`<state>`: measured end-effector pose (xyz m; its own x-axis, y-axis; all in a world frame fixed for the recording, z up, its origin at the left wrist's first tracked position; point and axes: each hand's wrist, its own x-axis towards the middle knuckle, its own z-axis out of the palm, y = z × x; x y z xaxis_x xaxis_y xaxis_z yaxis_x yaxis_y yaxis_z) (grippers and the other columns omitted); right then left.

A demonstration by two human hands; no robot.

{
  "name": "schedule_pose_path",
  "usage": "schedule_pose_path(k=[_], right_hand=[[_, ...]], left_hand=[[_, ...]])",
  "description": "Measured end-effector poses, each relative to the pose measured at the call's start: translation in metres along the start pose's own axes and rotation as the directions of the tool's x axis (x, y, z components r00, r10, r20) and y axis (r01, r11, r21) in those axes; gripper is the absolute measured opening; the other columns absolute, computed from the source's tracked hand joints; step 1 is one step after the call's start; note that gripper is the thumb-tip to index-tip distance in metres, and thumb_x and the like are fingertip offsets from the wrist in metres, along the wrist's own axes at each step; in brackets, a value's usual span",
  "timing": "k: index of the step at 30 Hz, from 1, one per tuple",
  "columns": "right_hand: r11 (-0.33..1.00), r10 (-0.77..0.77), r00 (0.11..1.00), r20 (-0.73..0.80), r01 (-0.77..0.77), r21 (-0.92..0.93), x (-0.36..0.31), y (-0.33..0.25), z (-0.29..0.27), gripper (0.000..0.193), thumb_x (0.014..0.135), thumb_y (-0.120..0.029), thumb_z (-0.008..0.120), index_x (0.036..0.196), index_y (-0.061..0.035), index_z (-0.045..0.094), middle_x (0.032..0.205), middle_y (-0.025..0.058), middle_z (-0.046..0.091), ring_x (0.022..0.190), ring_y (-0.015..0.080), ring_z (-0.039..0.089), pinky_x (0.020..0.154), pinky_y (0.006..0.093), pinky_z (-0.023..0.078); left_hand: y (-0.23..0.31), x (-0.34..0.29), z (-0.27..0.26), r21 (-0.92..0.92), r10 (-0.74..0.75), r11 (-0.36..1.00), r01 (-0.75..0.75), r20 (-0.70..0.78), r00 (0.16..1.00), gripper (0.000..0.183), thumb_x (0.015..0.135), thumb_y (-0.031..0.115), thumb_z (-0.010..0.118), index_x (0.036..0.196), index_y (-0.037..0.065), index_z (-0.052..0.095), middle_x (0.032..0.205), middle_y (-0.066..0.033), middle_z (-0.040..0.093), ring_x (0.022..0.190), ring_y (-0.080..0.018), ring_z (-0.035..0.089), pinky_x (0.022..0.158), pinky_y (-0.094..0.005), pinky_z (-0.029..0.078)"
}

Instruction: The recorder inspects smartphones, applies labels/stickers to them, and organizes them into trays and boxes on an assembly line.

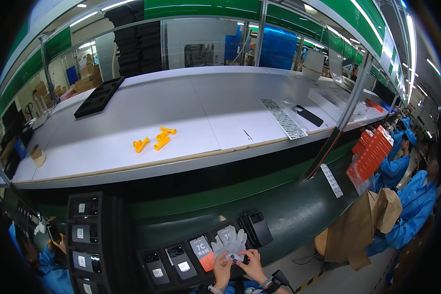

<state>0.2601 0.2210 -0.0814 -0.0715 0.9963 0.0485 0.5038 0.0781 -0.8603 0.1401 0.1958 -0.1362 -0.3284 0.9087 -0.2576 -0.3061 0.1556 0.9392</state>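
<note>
Both your hands meet low in the view, and a thin whitish glove (pixel 232 240) stands up from between them, its limp fingers spread away from you. Your left hand (pixel 223 268) grips the near end from one side; your right hand (pixel 251 265) pinches it from the other, the fingertips of the two nearly together. Something small and dark shows at the pinch, but you cannot tell from here whether it belongs to the glove. Beneath, a black tray (pixel 188 282) carries two dark phones (pixel 156 268) with white labels and, beside them, a grey-and-orange card (pixel 201 251); the glove hides part of a second grey printed piece. More dark handsets (pixel 257 228) are bunched just right of the glove. As a judgement, the step in hand is handling the glove at its cuff, with neither hand inside it; the phones lie untouched by you. Any next move calls for a light, two-sided hold, since such thin film may cling or tear, and for keeping your wrists off the phones. Well beyond, yellow pieces (pixel 162 142) lie on the white bench (pixel 191 110).
</note>
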Motion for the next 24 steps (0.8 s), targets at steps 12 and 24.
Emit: schedule_pose_path(k=[12, 24], right_hand=[[0.995, -0.001, 1.000, -0.018, -0.001, -0.098, 0.015, -0.003, -0.006, 0.014, 0.074, -0.010, 0.069, 0.085, -0.0044, 0.064, 0.081, 0.0097, 0.057, 0.080, 0.0261, 0.052, 0.072, 0.0343, 0.042], [0.998, 0.060, 0.990, -0.125, -0.059, 0.013, -0.010, -0.048, 0.006, 0.013, 0.078, -0.005, 0.066, 0.088, 0.0000, 0.059, 0.076, 0.0107, 0.062, 0.063, 0.0177, 0.060, 0.058, 0.0288, 0.048]], left_hand=[[0.035, -0.006, -0.009, 0.568, 0.013, 0.822, -0.043, 0.058, 0.998, 0.042, 0.081, 0.009, 0.065, 0.118, -0.003, 0.050, 0.076, -0.0043, 0.065, 0.067, -0.0177, 0.063, 0.065, -0.0292, 0.050], [0.044, -0.041, -0.001, -0.135, -0.194, 0.962, 0.237, 0.273, 0.942, 0.034, 0.096, 0.020, 0.047, 0.124, 0.000, 0.053, 0.120, -0.0077, 0.057, 0.110, -0.0172, 0.052, 0.094, -0.0265, 0.041]])
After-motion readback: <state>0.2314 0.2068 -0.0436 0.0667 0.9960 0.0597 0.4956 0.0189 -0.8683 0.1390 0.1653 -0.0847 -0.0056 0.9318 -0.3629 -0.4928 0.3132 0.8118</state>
